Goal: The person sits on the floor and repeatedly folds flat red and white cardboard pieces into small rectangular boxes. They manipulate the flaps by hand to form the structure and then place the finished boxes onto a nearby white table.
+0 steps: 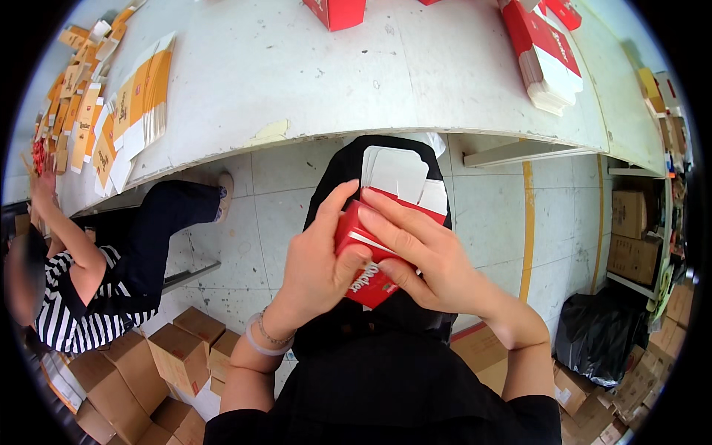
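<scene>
Above my lap, a small red carton (pixel 347 225) with white lettering is held between my two hands. My left hand (pixel 315 248) grips its left side, with the thumb bent over the near face. Across the top edge lie the fingers of my right hand (pixel 426 256), and its thumb presses on the front. A thin white edge shows along the carton's top, while much of the carton is hidden by my fingers. Under and beyond it, flattened red cartons with white flaps (pixel 393 172) rest on my black-clothed lap.
On the white table (pixel 297 81) ahead are a standing red box (pixel 337 13), a stack of flat red cartons (pixel 547 63) and yellow-orange cartons (pixel 137 104). At left sits a person in a striped top (pixel 81 304). Brown boxes (pixel 182 356) and a black bag (pixel 602 334) stand on the floor.
</scene>
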`<move>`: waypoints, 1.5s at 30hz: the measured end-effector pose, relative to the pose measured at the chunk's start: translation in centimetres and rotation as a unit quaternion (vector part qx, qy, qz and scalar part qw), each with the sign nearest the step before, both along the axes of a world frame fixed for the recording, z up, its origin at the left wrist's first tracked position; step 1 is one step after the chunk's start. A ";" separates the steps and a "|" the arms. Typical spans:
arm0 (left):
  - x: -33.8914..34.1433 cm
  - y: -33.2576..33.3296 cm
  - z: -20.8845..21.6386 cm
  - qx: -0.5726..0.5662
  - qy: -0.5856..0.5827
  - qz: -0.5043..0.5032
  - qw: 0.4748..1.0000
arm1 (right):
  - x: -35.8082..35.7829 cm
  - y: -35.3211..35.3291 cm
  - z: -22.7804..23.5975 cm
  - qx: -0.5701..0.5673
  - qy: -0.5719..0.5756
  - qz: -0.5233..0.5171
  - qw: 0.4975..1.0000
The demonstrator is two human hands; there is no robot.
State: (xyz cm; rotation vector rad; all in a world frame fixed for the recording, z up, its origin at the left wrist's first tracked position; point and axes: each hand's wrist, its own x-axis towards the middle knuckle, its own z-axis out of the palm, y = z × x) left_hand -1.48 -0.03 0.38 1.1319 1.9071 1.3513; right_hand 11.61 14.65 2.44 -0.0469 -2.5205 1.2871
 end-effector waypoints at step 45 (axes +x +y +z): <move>2.8 0.7 -0.1 0.156 -0.279 -0.070 0.945 | 1.3 -0.4 0.5 0.078 0.204 -0.134 0.967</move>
